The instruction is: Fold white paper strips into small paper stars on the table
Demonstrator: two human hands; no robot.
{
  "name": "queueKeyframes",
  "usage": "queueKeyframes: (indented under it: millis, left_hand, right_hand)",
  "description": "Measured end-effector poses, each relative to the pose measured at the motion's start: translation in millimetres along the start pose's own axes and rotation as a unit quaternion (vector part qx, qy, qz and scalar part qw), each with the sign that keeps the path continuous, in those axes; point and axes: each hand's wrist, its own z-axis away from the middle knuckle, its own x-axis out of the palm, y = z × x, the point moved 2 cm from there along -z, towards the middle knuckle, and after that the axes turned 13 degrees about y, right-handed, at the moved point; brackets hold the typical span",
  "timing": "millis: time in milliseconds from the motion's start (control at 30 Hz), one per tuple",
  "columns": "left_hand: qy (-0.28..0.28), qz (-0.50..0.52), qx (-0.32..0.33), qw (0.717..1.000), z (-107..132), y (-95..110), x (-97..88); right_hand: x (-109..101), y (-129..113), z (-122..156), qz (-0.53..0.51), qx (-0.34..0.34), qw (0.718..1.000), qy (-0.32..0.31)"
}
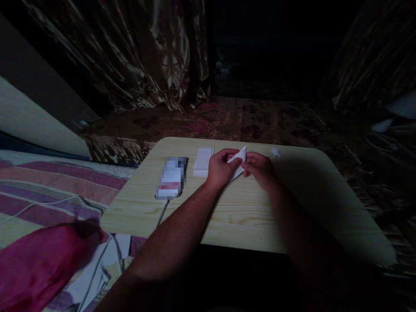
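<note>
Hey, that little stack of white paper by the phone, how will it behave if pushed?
Probably light: the paper stack looks thin. Its sheets sit slightly fanned, so a push may scatter them. It likely slides easily on the smooth table.

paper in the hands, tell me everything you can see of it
The paper is white, thin and folded into a pointed, triangle-like shape, tip up and away from the person. It is held over the table, pinched from both sides: the left hand on its left edge, the right hand on its right.
</note>
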Motion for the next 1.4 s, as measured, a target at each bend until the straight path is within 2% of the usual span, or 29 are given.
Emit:
queueKeyframes:
  millis: [567,667,900,1100,1400]
  left_hand:
    - [0.035,0.0,-0.014,0.999,2.9,1.3,1.5]
    - [0.025,0.014,-0.018,0.999,3.2,-1.5,2.2]
    - [-0.034,0.039,-0.02,0.998,7.0,-6.6,5.7]
    - [-0.047,0.062,-0.048,0.996,8.4,-4.5,7.7]
    - [-0.043,0.057,-0.043,0.997,7.8,-6.6,7.7]
  right_hand:
    - [1.2,0.5,1.7,0.001,-0.005,1.0,0.001]
    - [0.1,-0.8,0.8,0.005,0.001,1.0,0.014]
    - [-5.8,-0.9,-3.6,0.023,0.005,0.996,0.087]
    - [-4.7,-1.6,-3.4,0.002,0.003,0.996,0.088]
    - [-3.8,-1.3,-3.2,-0.001,-0.018,0.996,0.086]
